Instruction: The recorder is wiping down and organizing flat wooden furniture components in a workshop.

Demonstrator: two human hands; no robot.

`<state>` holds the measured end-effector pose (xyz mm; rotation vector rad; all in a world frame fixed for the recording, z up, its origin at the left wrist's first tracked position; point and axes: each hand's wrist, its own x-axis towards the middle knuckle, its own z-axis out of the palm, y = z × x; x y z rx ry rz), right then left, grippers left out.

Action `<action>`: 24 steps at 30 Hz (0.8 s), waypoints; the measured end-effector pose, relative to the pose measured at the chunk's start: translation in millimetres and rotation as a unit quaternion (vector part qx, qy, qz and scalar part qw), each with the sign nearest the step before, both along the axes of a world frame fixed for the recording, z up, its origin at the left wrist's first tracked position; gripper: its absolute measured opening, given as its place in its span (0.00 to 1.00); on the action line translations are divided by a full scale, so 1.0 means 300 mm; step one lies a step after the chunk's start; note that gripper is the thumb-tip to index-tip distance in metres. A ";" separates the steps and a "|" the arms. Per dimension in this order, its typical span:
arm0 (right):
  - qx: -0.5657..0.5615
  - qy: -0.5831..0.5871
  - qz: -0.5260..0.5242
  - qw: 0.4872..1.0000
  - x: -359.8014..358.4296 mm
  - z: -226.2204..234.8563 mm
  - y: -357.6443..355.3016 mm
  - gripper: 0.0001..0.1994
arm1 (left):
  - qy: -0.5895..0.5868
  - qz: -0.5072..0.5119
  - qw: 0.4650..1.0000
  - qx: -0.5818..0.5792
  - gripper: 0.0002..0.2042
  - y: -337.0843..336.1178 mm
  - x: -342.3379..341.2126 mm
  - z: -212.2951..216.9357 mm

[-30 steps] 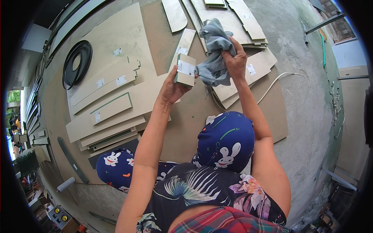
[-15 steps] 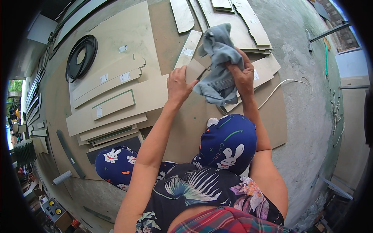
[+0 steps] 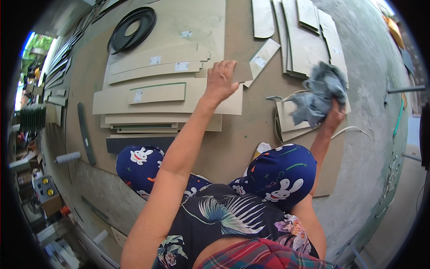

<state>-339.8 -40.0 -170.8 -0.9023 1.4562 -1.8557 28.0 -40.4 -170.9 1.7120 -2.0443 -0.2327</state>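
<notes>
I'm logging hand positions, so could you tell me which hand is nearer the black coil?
Left. The left hand rests right of the black coil; the right hand is farther right, gripping a grey rag.

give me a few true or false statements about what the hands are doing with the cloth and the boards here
1. The right hand grips a crumpled grey cloth. True.
2. The left hand holds the cloth too. False: it reaches out to a small brown board piece lying on the stack of tan boards, away from the cloth.
3. A coil of black edge strip lies on a large board at the far left. True.
4. The cloth is spread flat on the floor. False: it is bunched up in the right hand, above the curved board pieces.
</notes>
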 end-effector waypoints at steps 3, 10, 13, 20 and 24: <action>-0.087 -0.071 -0.035 0.993 -0.062 0.070 0.037 0.14 | -0.047 0.081 0.996 0.007 0.33 -0.054 0.202 -0.051; -0.088 -0.090 -0.079 0.989 0.001 0.186 0.116 0.16 | 0.215 0.162 0.939 0.212 0.26 -0.086 0.705 -0.094; -0.074 -0.097 -0.078 0.989 0.005 0.192 0.135 0.19 | 0.526 0.221 0.747 0.340 0.24 -0.073 0.754 -0.059; -0.070 -0.073 -0.071 0.992 0.019 0.156 0.125 0.18 | 0.644 0.257 0.628 0.352 0.22 -0.043 0.835 -0.092; -0.073 -0.065 -0.070 0.993 0.033 0.195 0.134 0.18 | 0.595 0.367 0.639 0.321 0.23 -0.071 0.847 -0.159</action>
